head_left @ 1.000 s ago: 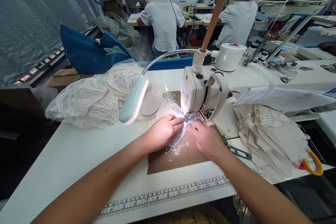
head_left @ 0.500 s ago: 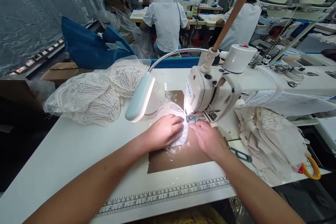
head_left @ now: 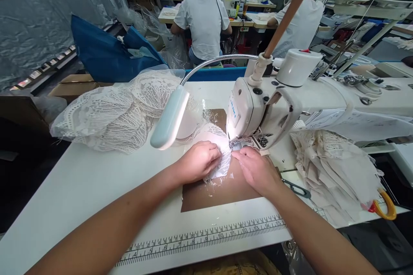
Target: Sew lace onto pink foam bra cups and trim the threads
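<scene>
A white lace cup-shaped fabric piece (head_left: 222,164) lies under the needle end of a white sewing machine (head_left: 247,105). My left hand (head_left: 201,161) rests on its left part with fingers curled and pressed on the fabric, hiding some of it. Close to the presser foot (head_left: 235,144), my right hand (head_left: 254,167) has thumb and forefinger pinched together at the piece's right edge. Whatever sits between those fingertips is too small to make out. Beneath the work is a brown sheet (head_left: 222,197) with shiny clear film on it.
A lamp (head_left: 170,118) on a bendable neck hangs left of the needle. Lace pieces in a heap (head_left: 112,114) lie at left, and a fabric stack (head_left: 335,176) at right beside orange-handled scissors (head_left: 385,204). A printed ruler (head_left: 206,238) runs along the front edge. Two people sit beyond.
The lace piece has turned slightly under the needle. My left hand has slid a little left and curled its fingers more; my right hand stays by the presser foot. The camera view has shifted slightly.
</scene>
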Tool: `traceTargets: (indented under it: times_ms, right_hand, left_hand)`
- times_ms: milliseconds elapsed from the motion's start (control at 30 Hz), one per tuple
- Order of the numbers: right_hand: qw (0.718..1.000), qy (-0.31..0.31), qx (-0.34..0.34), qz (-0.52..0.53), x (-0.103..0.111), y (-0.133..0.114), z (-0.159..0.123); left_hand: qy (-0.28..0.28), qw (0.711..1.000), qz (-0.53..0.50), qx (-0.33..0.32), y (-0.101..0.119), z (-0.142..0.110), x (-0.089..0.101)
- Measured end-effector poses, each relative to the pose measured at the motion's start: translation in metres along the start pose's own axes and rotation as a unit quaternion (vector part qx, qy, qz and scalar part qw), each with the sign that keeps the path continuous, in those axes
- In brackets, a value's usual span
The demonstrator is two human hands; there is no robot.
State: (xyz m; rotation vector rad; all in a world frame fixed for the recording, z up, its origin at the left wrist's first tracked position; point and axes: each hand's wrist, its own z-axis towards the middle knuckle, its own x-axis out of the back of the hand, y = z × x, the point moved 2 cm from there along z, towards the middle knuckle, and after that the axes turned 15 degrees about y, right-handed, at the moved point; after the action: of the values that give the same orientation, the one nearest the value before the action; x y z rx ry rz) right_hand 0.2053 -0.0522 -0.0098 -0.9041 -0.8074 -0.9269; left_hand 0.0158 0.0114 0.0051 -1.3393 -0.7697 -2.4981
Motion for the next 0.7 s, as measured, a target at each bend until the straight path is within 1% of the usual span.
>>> traceTargets:
  times_ms: [133, 233, 300, 367, 433, 533, 600, 700]
  right_hand:
    - [1.000, -0.010, 0.011, -0.011, 0.000, -0.002, 0.002]
    - [0.998, -0.035, 0.042, -0.041, 0.000, -0.005, 0.004]
    - [0.996, -0.047, 0.054, -0.061, 0.000, -0.007, 0.004]
    - [0.995, -0.051, 0.053, -0.073, 0.000, -0.008, 0.004]
    - [0.994, -0.051, 0.049, -0.082, 0.000, -0.010, 0.004]
    - [0.993, -0.041, 0.049, -0.095, -0.001, -0.011, 0.001]
    - [0.993, -0.030, 0.048, -0.103, -0.001, -0.011, -0.001]
    - [0.993, -0.019, 0.047, -0.103, -0.001, -0.011, -0.003]
  left_hand:
    - [-0.013, 1.000, 0.000, 0.003, -0.002, 0.000, -0.001]
    - [-0.018, 1.000, -0.003, 0.006, -0.003, -0.001, 0.000]
    - [-0.021, 1.000, -0.009, -0.003, -0.004, -0.002, 0.001]
    - [-0.028, 0.999, -0.008, -0.030, -0.005, -0.004, 0.001]
    - [-0.033, 0.997, 0.002, -0.070, -0.006, -0.005, 0.001]
    - [-0.039, 0.991, 0.011, -0.124, -0.008, -0.007, -0.002]
    - [-0.045, 0.989, 0.011, -0.142, -0.009, -0.007, -0.003]
    - [-0.057, 0.987, 0.016, -0.152, -0.009, -0.007, -0.003]
